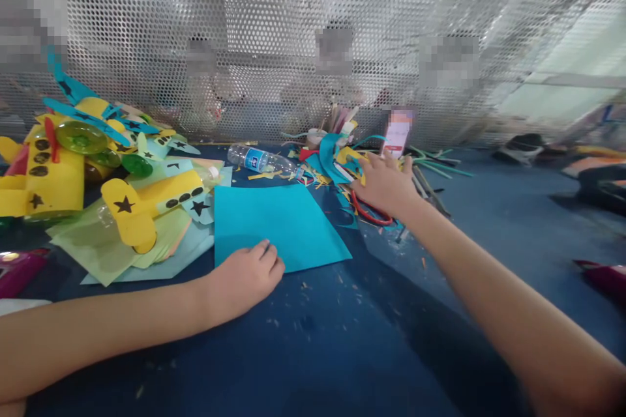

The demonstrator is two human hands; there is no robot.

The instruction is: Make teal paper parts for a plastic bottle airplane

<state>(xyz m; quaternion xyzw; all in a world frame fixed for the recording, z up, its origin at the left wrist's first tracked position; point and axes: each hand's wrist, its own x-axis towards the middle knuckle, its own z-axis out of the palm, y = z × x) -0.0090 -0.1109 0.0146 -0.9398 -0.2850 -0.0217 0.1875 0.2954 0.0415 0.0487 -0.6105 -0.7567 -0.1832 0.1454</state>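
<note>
My left hand rests at the near edge of a sheet of blue paper lying on the dark blue table. Its fingers are curled, and a small dark bit shows between them, too little to name. Stretched forward, my right hand has its fingers spread over a pile of scraps. Red-handled scissors lie just below that palm. Curled blue paper strips and small yellow cuttings sit left of the fingers. A phone with a lit screen stands just beyond the fingertips.
Yellow and blue toy planes made of bottles and paper crowd the left, partly on stacked green paper. A clear plastic bottle lies behind the blue sheet. Perforated metal mesh closes off the back. Green strips lie right.
</note>
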